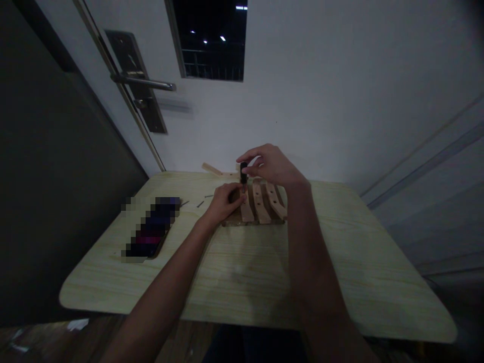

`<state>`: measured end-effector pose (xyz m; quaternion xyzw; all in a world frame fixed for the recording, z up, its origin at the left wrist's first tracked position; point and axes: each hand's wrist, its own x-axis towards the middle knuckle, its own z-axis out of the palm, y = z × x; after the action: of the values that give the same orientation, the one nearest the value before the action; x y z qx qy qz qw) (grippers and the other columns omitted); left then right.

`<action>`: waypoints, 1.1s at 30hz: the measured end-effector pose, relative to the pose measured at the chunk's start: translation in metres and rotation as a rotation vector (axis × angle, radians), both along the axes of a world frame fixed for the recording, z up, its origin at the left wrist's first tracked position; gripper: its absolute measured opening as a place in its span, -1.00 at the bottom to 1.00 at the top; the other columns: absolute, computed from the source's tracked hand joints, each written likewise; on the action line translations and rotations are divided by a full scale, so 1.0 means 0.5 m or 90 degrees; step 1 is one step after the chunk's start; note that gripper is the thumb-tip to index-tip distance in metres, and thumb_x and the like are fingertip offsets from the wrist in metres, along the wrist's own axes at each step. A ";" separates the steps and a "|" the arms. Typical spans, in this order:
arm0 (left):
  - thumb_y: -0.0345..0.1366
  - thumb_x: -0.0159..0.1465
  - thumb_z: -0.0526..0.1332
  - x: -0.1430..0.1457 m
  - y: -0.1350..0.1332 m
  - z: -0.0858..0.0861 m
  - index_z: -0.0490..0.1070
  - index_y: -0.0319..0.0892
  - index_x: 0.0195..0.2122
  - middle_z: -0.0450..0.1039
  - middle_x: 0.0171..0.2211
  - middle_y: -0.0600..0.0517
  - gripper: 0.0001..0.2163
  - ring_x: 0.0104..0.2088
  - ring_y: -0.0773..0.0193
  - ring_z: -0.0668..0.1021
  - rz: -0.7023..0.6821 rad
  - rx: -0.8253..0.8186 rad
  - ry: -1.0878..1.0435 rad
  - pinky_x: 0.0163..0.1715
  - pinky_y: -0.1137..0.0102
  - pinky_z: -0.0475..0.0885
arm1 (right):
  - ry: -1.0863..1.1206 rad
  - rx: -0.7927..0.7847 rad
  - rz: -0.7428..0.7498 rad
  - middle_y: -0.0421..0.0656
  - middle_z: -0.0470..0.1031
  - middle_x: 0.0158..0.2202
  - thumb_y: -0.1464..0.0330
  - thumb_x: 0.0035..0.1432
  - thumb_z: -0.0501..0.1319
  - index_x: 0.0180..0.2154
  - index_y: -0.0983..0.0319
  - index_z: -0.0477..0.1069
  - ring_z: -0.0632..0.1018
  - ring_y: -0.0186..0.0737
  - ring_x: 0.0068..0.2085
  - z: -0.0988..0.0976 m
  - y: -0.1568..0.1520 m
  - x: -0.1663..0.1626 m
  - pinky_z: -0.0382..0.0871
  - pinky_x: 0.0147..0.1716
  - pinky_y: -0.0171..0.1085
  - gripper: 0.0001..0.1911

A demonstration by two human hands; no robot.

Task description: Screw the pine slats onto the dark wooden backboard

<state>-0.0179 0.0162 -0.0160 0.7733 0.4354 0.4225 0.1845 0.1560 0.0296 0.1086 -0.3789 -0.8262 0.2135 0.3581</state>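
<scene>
My right hand (pixel 270 164) is closed around the black handle of a screwdriver (pixel 244 171), which stands upright with its shaft pointing down. Below it lies a pale wooden strip (pixel 247 210), the nearest of several bent strips with holes. These strips rest side by side on a brown board (pixel 234 221). My left hand (pixel 226 201) presses on the board's left side, its fingertips and thumb around the spot under the screwdriver's tip. Whether those fingers pinch a screw there is too small to tell. Two more strips, a middle one (pixel 260 204) and a right one (pixel 275 201), sit to the right.
Loose screws (pixel 200 204) lie left of my left hand. A phone (pixel 155 227), partly pixelated, rests on the table's left side. More wooden pieces (pixel 212 169) are at the back against the white door. The pale table (pixel 242 272) has rounded front corners; a door handle (pixel 151 83) juts out above.
</scene>
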 end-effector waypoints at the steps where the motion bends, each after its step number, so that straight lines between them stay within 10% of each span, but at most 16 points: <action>1: -0.16 0.21 0.24 0.000 0.000 0.000 0.47 -0.18 -0.08 0.55 -0.12 -0.08 -0.70 -0.13 0.09 0.56 -0.001 -0.001 0.000 -0.08 0.21 0.43 | -0.008 0.008 -0.014 -0.11 0.58 -0.32 0.47 -0.03 0.35 -0.29 0.29 0.57 0.51 -0.32 -0.39 0.002 0.000 -0.002 0.40 -0.33 -0.27 -0.83; 7: -0.17 0.23 0.23 0.000 0.000 -0.001 0.46 -0.16 -0.06 0.55 -0.10 -0.08 -0.70 -0.11 0.10 0.55 -0.016 0.002 -0.011 -0.06 0.19 0.42 | -0.029 0.014 -0.131 -0.19 0.42 -0.51 0.32 -0.07 0.42 -0.52 0.30 0.40 0.40 -0.35 -0.46 0.001 0.002 -0.011 0.27 -0.43 -0.30 -0.75; 21: -0.17 0.22 0.23 0.000 0.001 -0.002 0.46 -0.16 -0.03 0.55 -0.11 -0.07 -0.68 -0.11 0.10 0.56 -0.008 0.005 -0.001 -0.04 0.21 0.42 | -0.041 0.017 0.007 -0.13 0.59 -0.27 0.59 0.02 0.15 -0.27 0.24 0.57 0.54 -0.28 -0.30 0.007 -0.001 0.008 0.42 -0.25 -0.27 -0.70; 33: -0.18 0.21 0.24 -0.002 0.002 -0.003 0.46 -0.14 -0.04 0.55 -0.09 -0.06 -0.69 -0.09 0.09 0.55 -0.020 -0.002 -0.008 -0.05 0.19 0.42 | -0.068 0.046 -0.124 -0.14 0.51 -0.47 0.43 -0.01 0.34 -0.47 0.28 0.53 0.48 -0.28 -0.39 0.017 -0.007 0.002 0.34 -0.30 -0.25 -0.96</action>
<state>-0.0189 0.0170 -0.0174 0.7768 0.4230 0.4239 0.1950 0.1571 0.0262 0.1169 -0.4552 -0.8105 0.1270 0.3461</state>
